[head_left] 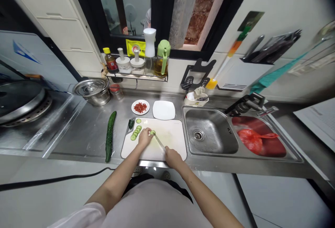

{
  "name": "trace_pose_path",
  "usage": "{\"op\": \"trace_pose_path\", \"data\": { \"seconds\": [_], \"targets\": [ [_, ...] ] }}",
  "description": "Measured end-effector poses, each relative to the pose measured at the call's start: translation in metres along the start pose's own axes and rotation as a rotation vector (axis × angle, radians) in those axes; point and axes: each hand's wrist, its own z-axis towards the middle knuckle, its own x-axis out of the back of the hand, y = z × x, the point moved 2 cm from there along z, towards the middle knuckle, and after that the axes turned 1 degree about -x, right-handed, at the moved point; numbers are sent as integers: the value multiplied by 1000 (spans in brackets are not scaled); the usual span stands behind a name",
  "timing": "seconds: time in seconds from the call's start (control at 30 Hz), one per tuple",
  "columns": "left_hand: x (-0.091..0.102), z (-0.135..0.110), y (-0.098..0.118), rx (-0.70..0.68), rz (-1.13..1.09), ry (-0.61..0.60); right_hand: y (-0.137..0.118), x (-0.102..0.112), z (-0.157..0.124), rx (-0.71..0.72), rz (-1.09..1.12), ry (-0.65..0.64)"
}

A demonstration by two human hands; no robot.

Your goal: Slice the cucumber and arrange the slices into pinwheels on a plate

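My right hand (172,156) is closed round the handle of a knife (159,142), whose blade points up and left over the white cutting board (172,134). At the blade's tip my left hand (145,137) pinches a round cucumber slice (153,133); its far fingers are partly hidden. Left of that hand, a row of overlapping cucumber slices (135,133) lies on the board, with one single slice (138,120) above it. A dark green cucumber end (131,123) sits at the board's upper left corner. A whole cucumber (110,136) lies on the steel counter to the left.
Behind the board stand a small plate of red pieces (140,107) and a bare white square plate (163,110). The double sink (211,130) is to the right, a red plastic bag (251,141) in its far basin. A steel pot (92,91) and stove (23,106) are left.
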Motion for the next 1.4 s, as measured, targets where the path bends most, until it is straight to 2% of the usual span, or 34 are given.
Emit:
{"op": "trace_pose_path", "data": {
  "seconds": [0.3,0.63,0.8,1.07,1.27,1.4],
  "targets": [
    [1,0,1,-7,13,5,5,2,-15,-30,-24,-47],
    [1,0,2,-9,17,13,-4,6,0,-13,-11,-3],
    [-1,-4,6,-18,57,31,13,6,-8,-16,56,30],
    [2,-6,18,9,108,44,53,9,-10,-140,112,119],
    [3,-5,25,52,33,25,61,5,-5,-166,127,134],
    [6,-13,29,77,-33,22,62,7,-2,-166,128,135]
  ]
}}
